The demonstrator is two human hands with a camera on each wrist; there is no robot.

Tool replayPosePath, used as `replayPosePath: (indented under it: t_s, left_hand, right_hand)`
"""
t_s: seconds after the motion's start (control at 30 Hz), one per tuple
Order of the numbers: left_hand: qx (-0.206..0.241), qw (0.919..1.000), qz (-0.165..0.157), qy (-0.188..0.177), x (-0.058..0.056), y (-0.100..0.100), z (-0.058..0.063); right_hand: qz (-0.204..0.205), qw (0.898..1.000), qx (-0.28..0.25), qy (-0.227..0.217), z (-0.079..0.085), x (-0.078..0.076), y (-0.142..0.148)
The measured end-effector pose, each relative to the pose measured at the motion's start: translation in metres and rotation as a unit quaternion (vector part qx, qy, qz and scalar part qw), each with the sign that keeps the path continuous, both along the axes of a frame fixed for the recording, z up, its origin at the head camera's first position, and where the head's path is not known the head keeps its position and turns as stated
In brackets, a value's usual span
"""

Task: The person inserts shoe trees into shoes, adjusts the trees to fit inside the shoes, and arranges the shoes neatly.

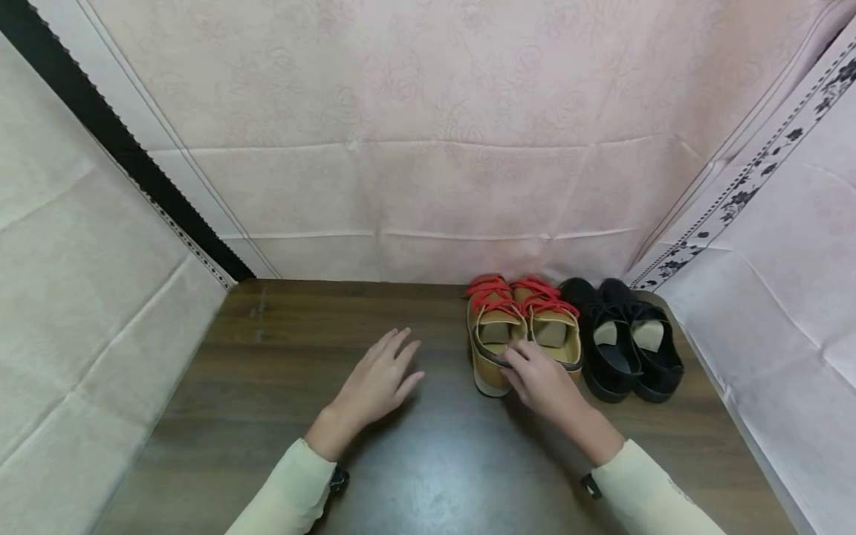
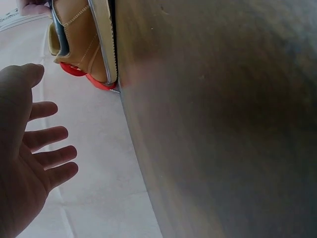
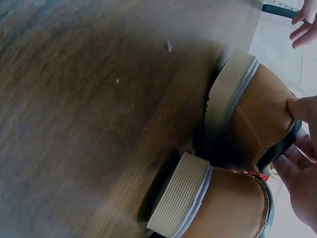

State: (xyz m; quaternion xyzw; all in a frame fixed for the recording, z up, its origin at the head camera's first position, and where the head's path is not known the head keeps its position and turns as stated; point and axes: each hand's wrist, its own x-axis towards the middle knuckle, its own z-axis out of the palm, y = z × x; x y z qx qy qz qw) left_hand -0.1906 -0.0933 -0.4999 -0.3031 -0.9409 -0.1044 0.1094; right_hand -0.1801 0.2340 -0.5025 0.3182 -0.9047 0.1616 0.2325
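A pair of tan shoes with red laces stands side by side on the brown wooden table, toes to the back. My right hand [image 1: 538,375] pinches the heel collar of the left tan shoe [image 3: 260,99], thumb on the outer heel and fingers inside the opening. Beside it is the right tan shoe [image 3: 228,201], its ribbed pale sole facing the right wrist camera. My left hand [image 1: 377,379] hovers over the table to the left of the shoes, fingers spread and holding nothing.
A pair of black shoes [image 1: 608,364] stands just right of the tan pair. The wooden table [image 1: 301,431] ends against a pale cloth-covered back wall [image 1: 401,186], with similar cloth on both sides. A black strip [image 1: 134,160] runs down the left corner.
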Motion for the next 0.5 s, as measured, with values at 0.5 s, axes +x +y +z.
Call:
replayPosePath:
  t_s: [0.5]
  left_hand:
    - [0.004,0.9991,0.04,0.015,-0.006,0.005,0.004]
  right_hand:
    - [-0.084,0.996,-0.014,0.001,0.021,0.008,0.005]
